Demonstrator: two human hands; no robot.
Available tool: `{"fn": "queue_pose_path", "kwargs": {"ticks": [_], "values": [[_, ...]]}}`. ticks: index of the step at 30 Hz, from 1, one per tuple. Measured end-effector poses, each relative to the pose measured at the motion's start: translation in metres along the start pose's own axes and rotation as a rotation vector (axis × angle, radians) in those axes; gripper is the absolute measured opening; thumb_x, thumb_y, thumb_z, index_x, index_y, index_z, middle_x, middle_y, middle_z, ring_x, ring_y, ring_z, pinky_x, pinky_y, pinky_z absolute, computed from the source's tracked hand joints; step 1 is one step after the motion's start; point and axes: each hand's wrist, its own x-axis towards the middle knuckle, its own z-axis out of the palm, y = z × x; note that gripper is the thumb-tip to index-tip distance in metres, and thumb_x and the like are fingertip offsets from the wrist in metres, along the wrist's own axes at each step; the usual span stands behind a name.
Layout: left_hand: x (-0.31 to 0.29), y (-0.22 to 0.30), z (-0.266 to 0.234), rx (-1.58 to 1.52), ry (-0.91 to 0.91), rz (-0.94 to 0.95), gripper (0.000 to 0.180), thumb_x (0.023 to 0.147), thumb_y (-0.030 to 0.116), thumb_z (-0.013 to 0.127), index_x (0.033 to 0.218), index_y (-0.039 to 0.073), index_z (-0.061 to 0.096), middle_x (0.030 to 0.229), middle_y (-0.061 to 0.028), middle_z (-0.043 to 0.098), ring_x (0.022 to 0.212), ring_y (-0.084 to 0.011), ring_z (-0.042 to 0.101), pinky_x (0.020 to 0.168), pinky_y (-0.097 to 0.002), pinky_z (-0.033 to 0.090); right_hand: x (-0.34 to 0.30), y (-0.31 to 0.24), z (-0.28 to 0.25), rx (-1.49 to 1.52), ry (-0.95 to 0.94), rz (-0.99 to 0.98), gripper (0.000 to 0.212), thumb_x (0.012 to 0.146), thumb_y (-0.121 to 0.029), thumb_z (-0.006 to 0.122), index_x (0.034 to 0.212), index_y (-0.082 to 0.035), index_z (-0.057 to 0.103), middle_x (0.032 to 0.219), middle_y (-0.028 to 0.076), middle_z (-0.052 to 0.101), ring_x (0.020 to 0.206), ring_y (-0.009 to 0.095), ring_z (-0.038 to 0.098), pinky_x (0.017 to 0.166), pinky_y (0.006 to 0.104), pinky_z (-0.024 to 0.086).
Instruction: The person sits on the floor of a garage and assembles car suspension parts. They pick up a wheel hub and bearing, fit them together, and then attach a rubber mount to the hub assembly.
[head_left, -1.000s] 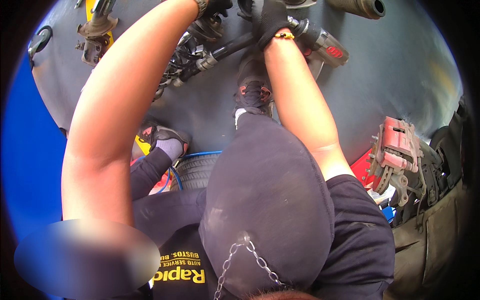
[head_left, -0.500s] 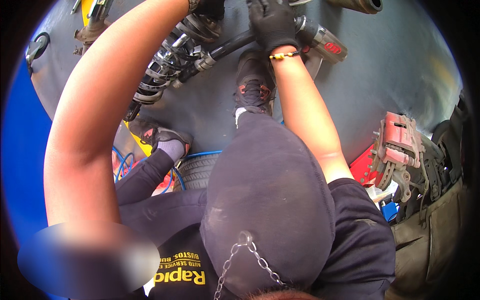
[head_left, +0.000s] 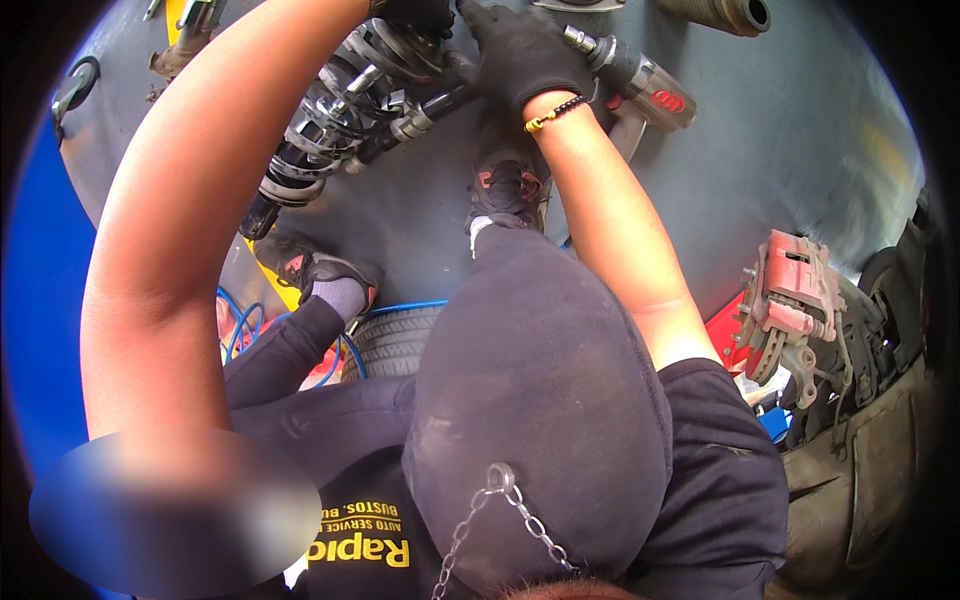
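Observation:
A coil spring strut (head_left: 290, 165) lies slantwise at the upper left, with a spring compressor (head_left: 400, 118) clamped along it. Its dark bar runs toward my right hand (head_left: 528, 58), which wears a black glove. The right fingers point left and are curled near the upper end of the strut; what they grip is hidden. My left hand (head_left: 415, 12), also gloved in black, is at the strut's upper end and mostly cut off by the top edge, so its fingers do not show. An air impact wrench (head_left: 648, 88) lies just right of my right hand.
A red brake caliper (head_left: 800, 275) on a rusty disc is at my right, beside a dark bag-like cover (head_left: 850, 480). A tyre (head_left: 395, 340) and blue hose (head_left: 238, 320) are behind my feet. A caster wheel (head_left: 75, 85) stands far left; a metal cylinder (head_left: 715, 12) lies far right.
My right hand has shifted left and a little nearer, off the dark bar toward the strut's upper end, and its wrist has turned. My left arm has moved only slightly.

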Motion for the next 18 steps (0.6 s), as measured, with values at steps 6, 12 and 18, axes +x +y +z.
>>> {"fn": "queue_pose_path", "kwargs": {"ticks": [6, 12, 18], "values": [[-0.038, 0.057, -0.081, -0.294, -0.213, -0.186, 0.083, 0.09, 0.029, 0.069, 0.16, 0.003, 0.033, 0.153, -0.0245, 0.049, 0.141, -0.0308, 0.049, 0.119, -0.0373, 0.036, 0.003, 0.02, 0.028, 0.201, 0.057, -0.227, 0.095, 0.081, -0.045, 0.079, 0.153, 0.0, 0.036, 0.133, 0.026, 0.061, 0.122, 0.042, 0.061, 0.105, 0.0498, 0.049], [-0.024, 0.048, -0.067, -0.367, -0.232, -0.167, 0.083, 0.09, 0.022, 0.066, 0.162, 0.004, 0.029, 0.154, -0.0231, 0.049, 0.142, -0.0283, 0.048, 0.119, -0.0381, 0.036, 0.019, 0.007, 0.093, 0.31, 0.321, -0.13, 0.082, 0.085, -0.046, 0.08, 0.142, 0.004, 0.048, 0.129, 0.022, 0.065, 0.12, 0.034, 0.065, 0.103, 0.0429, 0.052], [-0.017, 0.015, -0.041, -0.549, -0.273, -0.064, 0.083, 0.09, 0.014, 0.063, 0.164, 0.005, 0.024, 0.155, -0.0217, 0.049, 0.143, -0.0258, 0.046, 0.119, -0.039, 0.035, 0.027, 0.014, 0.094, 1.228, 0.081, -0.346, 0.096, 0.076, -0.039, 0.088, 0.148, 0.003, 0.04, 0.136, 0.019, 0.061, 0.123, 0.027, 0.061, 0.107, 0.0393, 0.048]]}}
